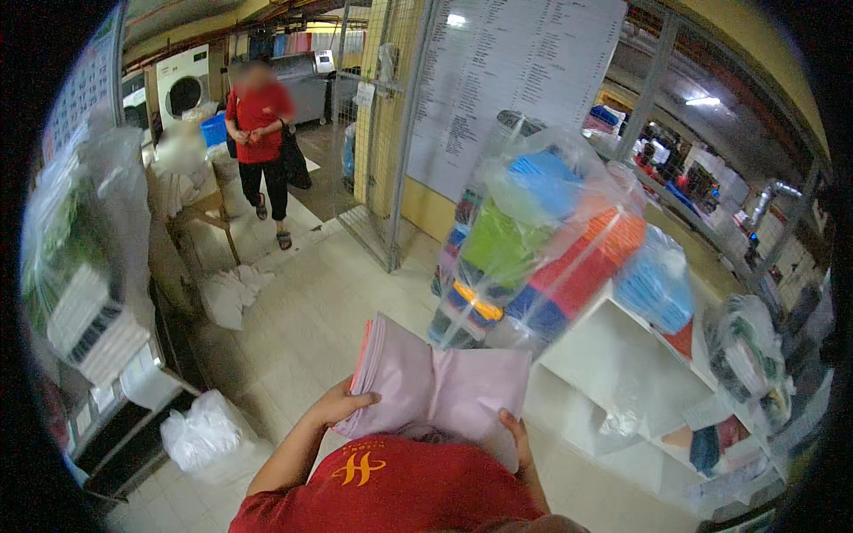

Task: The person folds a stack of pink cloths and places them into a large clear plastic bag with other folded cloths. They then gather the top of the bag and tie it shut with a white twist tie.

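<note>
A thick stack of folded pale pink cloth [475, 382] rests against my front, sagging into a crease down its middle. My left hand [345, 404] grips its left end, thumb on top and the other fingers hidden below. At the opposite end my right hand [514, 431] holds the near right edge, its thumb showing and most fingers out of sight. An orange-red layer edges the stack on the left. Just beyond the cloth stand clear plastic bags of folded fabric [569, 240] in blue, green, orange and red.
White shelving [586, 355] with bagged textiles runs along the right. A white plastic bag [209, 435] sits on the floor at left, near a loaded rack [133, 391]. A wire-mesh gate [373, 133] stands ahead. Beyond the doorway a person in red [258, 124] faces this way.
</note>
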{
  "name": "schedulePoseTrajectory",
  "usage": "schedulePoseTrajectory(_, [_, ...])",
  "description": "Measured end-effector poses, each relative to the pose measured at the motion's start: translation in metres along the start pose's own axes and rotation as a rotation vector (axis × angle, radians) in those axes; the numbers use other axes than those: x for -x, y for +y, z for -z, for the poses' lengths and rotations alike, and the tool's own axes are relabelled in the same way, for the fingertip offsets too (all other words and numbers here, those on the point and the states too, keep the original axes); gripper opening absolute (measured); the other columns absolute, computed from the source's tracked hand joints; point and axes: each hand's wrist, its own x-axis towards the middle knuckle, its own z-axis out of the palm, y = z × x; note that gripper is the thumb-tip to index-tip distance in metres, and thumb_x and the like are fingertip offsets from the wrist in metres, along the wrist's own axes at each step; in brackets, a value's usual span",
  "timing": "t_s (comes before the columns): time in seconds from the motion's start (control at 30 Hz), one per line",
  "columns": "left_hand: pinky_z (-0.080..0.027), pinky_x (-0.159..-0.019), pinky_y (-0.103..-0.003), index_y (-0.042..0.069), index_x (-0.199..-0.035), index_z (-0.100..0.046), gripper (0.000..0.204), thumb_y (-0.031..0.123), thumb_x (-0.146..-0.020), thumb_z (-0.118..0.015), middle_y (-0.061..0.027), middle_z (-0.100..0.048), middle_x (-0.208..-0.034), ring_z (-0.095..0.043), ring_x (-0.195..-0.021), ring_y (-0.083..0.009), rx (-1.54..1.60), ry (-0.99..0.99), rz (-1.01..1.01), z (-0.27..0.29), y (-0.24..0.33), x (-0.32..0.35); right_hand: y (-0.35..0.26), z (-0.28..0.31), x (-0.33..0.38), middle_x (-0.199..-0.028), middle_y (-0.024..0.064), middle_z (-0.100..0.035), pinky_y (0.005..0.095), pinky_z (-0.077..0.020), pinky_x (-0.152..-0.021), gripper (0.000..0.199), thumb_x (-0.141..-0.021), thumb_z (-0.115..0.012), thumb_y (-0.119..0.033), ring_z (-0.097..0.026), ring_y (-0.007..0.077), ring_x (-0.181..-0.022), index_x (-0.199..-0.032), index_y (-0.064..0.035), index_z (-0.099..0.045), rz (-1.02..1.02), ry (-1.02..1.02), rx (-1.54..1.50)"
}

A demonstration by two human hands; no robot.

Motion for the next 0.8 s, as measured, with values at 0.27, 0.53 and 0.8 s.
schedulePoseTrajectory(0.27, [-0.046, -0.092, -0.031, -0.004, -0.127, -0.052, 0.068, 0.035, -0.078, -0.078, -0.0088, -0.064, -0.113, -0.06, -0.101, -0.0157, -0.042, -0.093, -0.051, 0.096, 0.148, -0.198, -0.096, -0.081, -0.212, -0.116, 0.0139, -0.058, 0.0398, -0.0444, -0.093, 0.074, -0.078, -0.074, -0.04, -0.055, 0.0268, -0.11, -0.129, 0.0054, -0.045, -0.025, 0.026, 0.067])
schedulePoseTrajectory(0.53, [-0.047, -0.089, -0.03, -0.004, -0.122, -0.056, 0.064, 0.031, -0.075, -0.081, -0.0083, -0.065, -0.111, -0.06, -0.099, -0.0158, -0.298, -0.216, -0.282, 0.219, 0.274, -0.436, -0.183, -0.194, -0.369, -0.118, 0.0137, -0.058, 0.0381, -0.0445, -0.093, 0.07, -0.075, -0.076, -0.033, -0.056, 0.0233, -0.107, -0.128, 0.0033, -0.047, 0.303, 0.021, 0.126])
schedulePoseTrajectory(0.8, [-0.05, -0.082, -0.031, -0.005, -0.114, -0.061, 0.057, 0.034, -0.076, -0.079, -0.0096, -0.066, -0.105, -0.062, -0.09, -0.0153, -0.32, -0.525, -0.462, 0.268, 0.468, -0.636, -0.3, -0.329, -0.447, -0.114, 0.014, -0.061, 0.0336, -0.0483, -0.084, 0.077, -0.074, -0.074, -0.047, -0.059, 0.0226, -0.101, -0.126, 0.0046, -0.05, 0.608, 0.475, 0.151])
